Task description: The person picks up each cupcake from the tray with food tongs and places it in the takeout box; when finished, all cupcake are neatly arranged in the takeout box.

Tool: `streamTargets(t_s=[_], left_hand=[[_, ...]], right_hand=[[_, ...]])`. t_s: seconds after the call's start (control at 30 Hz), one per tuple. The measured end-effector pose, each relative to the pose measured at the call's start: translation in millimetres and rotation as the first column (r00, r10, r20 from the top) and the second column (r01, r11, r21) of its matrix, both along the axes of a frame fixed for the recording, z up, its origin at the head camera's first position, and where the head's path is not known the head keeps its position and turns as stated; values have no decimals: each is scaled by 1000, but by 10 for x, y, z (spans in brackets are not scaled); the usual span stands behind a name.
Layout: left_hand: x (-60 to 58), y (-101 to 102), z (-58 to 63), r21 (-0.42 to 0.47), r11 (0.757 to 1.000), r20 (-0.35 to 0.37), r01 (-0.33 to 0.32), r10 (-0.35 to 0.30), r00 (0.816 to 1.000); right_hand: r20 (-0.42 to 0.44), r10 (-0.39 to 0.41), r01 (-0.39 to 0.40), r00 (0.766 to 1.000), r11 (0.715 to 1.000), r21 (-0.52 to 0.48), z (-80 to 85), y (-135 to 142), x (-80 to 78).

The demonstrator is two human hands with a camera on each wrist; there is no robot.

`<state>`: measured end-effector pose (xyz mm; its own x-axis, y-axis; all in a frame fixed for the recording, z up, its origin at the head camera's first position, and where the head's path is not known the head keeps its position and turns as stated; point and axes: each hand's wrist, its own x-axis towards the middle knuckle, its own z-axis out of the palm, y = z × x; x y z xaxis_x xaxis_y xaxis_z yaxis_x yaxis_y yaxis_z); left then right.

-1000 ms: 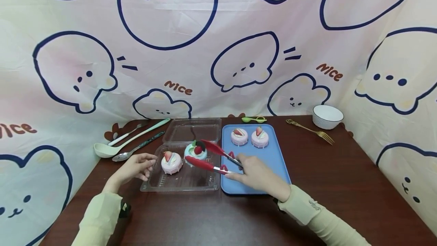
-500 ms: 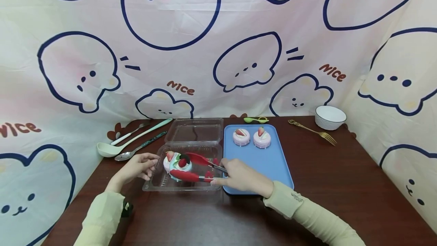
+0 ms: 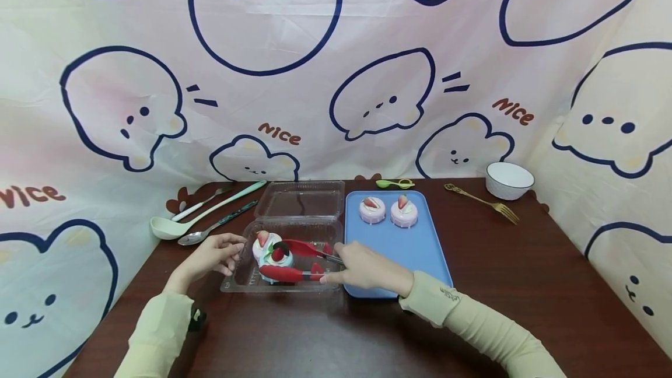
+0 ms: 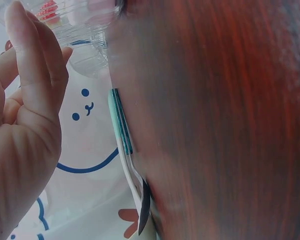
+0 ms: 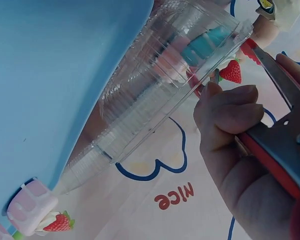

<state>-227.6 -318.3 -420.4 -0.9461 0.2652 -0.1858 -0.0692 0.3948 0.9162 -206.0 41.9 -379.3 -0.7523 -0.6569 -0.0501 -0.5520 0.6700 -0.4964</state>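
My right hand (image 3: 367,267) grips red-tipped metal tongs (image 3: 294,273) over the hinged clear plastic container (image 3: 315,287). Between the red tips sits a light-blue cake (image 3: 285,261) topped with a red berry and a dark round piece. It is in the container's front left part, in front of a pink strawberry cake (image 3: 259,251), apparently touching it. My left hand (image 3: 212,256) is at the container's left edge, its bent fingers pinching the rim; the wrist view shows the fingers (image 4: 37,65) against the clear wall. The container's lid (image 3: 299,198) lies folded back.
Right of the container lies a blue tray (image 3: 394,255) with two pink strawberry cakes (image 3: 372,212) at its far end. A ladle (image 3: 170,228), a spoon (image 3: 194,238) and a fork lie left. A gold fork (image 3: 480,200), white bowl (image 3: 509,179) and green utensil (image 3: 394,184) stand behind.
My right hand has moved left and slightly toward me with the tongs, bringing the blue cake from the container's middle to the front left beside the pink one. The left hand stays put.
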Motion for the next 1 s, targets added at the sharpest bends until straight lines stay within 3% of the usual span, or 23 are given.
streamTargets(t_s=[1.0], left_hand=[[14, 7, 30, 22, 1000, -5, 8, -8, 1000]], right_hand=[[3, 14, -14, 1000, 995, 94, 3, -65, -61]])
